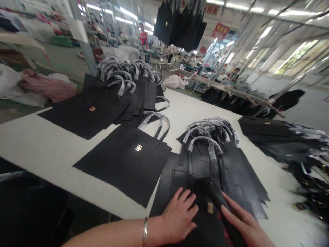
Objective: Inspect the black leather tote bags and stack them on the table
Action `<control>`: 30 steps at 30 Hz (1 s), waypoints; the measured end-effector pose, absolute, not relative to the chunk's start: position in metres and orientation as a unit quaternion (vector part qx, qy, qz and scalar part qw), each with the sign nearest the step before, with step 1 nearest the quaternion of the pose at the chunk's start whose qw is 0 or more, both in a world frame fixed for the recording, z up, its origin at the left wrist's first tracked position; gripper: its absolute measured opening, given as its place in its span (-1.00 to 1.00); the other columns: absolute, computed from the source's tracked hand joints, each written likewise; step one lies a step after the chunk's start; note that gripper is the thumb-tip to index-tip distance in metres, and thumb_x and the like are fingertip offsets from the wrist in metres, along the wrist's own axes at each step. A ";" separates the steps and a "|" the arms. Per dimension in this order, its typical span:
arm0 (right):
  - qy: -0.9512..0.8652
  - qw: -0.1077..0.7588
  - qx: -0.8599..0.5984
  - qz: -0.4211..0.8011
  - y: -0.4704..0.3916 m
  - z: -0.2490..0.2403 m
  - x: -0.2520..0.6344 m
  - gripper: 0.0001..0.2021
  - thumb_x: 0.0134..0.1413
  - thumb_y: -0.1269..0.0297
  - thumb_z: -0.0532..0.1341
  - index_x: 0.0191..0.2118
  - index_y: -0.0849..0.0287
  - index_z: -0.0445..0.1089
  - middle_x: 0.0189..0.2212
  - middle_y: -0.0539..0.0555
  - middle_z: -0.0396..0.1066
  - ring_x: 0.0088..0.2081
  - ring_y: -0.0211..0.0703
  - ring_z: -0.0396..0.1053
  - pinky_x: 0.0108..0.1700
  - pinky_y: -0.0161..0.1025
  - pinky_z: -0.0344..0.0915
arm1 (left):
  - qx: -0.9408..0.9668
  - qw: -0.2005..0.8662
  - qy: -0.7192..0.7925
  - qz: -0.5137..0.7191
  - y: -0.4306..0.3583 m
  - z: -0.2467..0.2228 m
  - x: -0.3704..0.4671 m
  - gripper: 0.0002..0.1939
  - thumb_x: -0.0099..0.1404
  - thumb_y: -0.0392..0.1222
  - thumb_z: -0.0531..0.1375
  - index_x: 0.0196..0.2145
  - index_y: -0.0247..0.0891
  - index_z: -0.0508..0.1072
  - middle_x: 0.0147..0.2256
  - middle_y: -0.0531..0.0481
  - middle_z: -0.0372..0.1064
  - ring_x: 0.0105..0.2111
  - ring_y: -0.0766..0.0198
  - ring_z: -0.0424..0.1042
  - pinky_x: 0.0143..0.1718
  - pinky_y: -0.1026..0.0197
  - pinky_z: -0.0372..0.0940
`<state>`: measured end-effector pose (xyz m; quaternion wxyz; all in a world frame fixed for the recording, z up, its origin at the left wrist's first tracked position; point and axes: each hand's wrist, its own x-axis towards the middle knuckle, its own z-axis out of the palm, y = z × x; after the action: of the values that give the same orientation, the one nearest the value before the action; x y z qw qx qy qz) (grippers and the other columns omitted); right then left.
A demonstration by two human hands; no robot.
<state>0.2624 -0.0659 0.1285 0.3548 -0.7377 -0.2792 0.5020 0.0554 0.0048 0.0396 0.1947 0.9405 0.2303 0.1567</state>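
Note:
A black bag panel (196, 219) with a small gold plate (210, 208) lies in front of me on a stack of similar panels (239, 178). My left hand (178, 218) is spread flat on it, fingers apart, a silver bangle at the wrist. Closed around what looks like the panel's curled-up right edge is my right hand (241, 219); blur hides the exact fold. Looped handles (205, 140) in clear wrapping rise from the stack beyond my hands. Left of it, another black panel (125, 161) with a gold emblem (138, 147) lies flat, its wrapped handles pointing away.
On the pale table (38, 144), a large pile of black panels with handles (102, 103) sits far left. More panels (269, 133) and dark strips with metal fittings (313, 192) lie at right. Black bags (180, 24) hang overhead. A person in red (143, 36) stands far back.

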 end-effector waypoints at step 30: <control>-0.338 0.292 -0.697 0.561 -0.018 0.130 0.217 -0.09 -0.07 -0.06 0.33 0.34 0.19 0.01 -0.55 -0.03 0.49 -0.66 -0.19 0.37 -0.64 -0.29 0.27 | 0.953 0.116 0.193 0.201 -0.010 0.033 0.037 -0.53 0.42 0.04 -0.02 0.13 -0.31 0.30 0.18 -0.17 0.17 0.27 -0.04 0.00 0.27 -0.11 -0.10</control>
<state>0.2174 -0.0177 0.1302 0.2921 -0.6971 -0.3378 0.5610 0.0371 -0.0097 0.0335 0.1162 0.9532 0.1933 0.2014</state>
